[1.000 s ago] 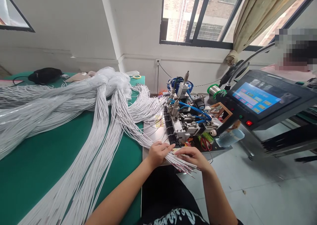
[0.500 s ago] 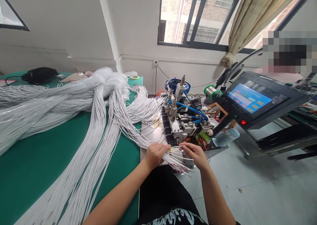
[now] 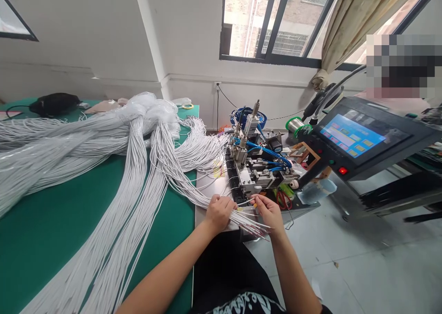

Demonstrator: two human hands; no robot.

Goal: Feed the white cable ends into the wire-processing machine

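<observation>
My left hand (image 3: 220, 212) is closed around a bundle of white cables (image 3: 247, 222), whose reddish-tipped ends fan out to the right of the fist. The bundle trails back left to the larger bunches on the table. With thumb and fingers pinched, my right hand (image 3: 268, 210) holds the end of a single white cable (image 3: 246, 204), set apart from the rest, at the front edge of the machine (image 3: 247, 180). The cable's very tip is hard to make out between the fingers. Other cables lead into the machine's left side.
Long cable bunches (image 3: 138, 189), partly wrapped in plastic, spread over the green table (image 3: 172, 258). To the right are a control screen (image 3: 352, 134), a wire spool (image 3: 296, 126), red-handled pliers (image 3: 283, 199) and a clear plastic container (image 3: 317, 191). A person (image 3: 390, 97) is beyond the screen.
My right hand has moved slightly left and up, bringing the single cable nearer the machine's front. The left hand has shifted slightly with the bundle, and the view has moved a little.
</observation>
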